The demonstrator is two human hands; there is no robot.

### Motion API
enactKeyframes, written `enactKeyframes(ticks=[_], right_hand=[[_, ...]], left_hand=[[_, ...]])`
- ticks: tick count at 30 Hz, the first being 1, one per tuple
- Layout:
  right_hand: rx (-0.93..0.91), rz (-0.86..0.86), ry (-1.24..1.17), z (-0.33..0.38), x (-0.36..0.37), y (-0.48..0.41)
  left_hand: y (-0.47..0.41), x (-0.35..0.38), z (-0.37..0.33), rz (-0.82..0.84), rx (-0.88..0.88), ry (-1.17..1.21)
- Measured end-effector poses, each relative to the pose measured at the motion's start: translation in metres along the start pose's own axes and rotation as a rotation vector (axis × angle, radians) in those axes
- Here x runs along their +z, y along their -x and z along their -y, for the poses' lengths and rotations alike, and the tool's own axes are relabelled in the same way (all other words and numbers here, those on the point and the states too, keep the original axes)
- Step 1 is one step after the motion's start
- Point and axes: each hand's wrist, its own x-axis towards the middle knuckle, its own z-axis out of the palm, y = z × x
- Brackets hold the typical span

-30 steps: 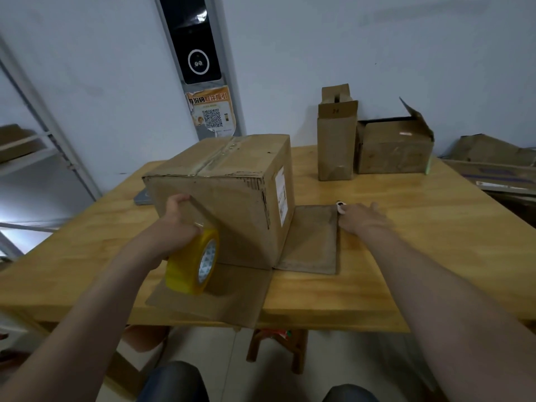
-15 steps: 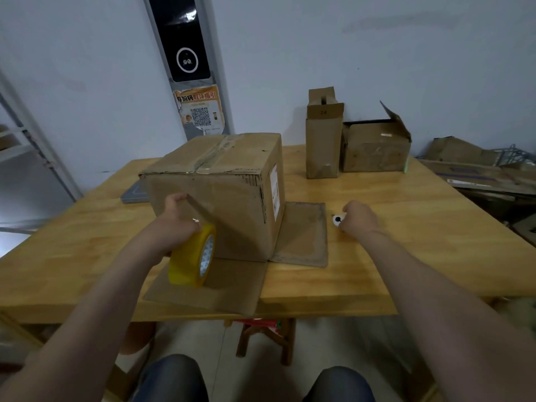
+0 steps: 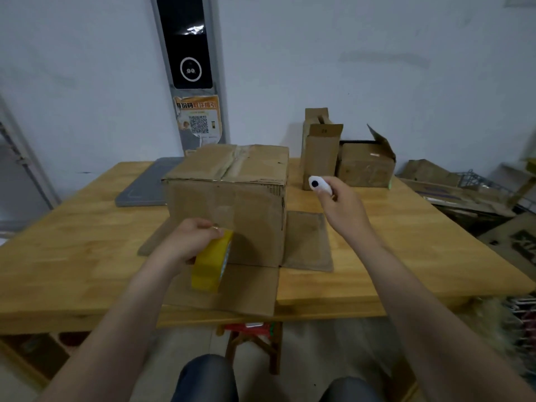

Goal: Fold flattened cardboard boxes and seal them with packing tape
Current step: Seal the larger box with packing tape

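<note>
The left hand [image 3: 188, 242] had its fingers curled round the yellow tape roll [image 3: 211, 262], holding it on edge against the lower front face of the cardboard box [image 3: 229, 204]. The right hand [image 3: 345, 210] pinched a small white tool [image 3: 319, 184] with a dark spot at its tip, probably a cutter, raised in the air just beside the box's upper right corner.

The box stood on the wooden table [image 3: 420, 256], its top seam [image 3: 235, 163] taped shut. Its front flap [image 3: 232, 288] and right flap [image 3: 307, 242] lay flat on the table. Whether a strip ran from the seam down to the roll could not be told.

Neither hand steadied the box, so a pull on the roll could drag it toward the table's edge, which the front flap already overhung. A twisted roll would wrinkle any strip or stick it to itself, and a cut made close to the roll would bring the tool near the left fingers.

On the wall hung an orange notice [image 3: 200, 120] with Chinese characters and a QR code, too blurred to read with confidence. A tall box [image 3: 322, 152] behind bore a small mark, illegible.
</note>
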Motion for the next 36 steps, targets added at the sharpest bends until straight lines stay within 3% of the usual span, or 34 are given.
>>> enactKeyframes(ticks=[5, 12, 16, 30, 36], right_hand=[[-0.293, 0.026, 0.020, 0.069, 0.015, 0.001], [-0.541, 0.257, 0.454, 0.102, 0.075, -0.001], [-0.621, 0.221, 0.639, 0.092, 0.104, 0.003], [-0.666, 0.146, 0.985, 0.095, 0.123, 0.006], [-0.701, 0.202, 0.977, 0.098, 0.112, 0.003]], left_hand=[[-0.006, -0.009, 0.008, 0.064, 0.022, 0.035], [-0.018, -0.020, 0.016, 0.215, -0.008, 0.124], [-0.020, -0.023, 0.021, 0.246, 0.009, 0.184], [-0.029, -0.013, 0.032, 0.283, 0.033, 0.280], [-0.032, -0.009, 0.034, 0.268, 0.035, 0.277]])
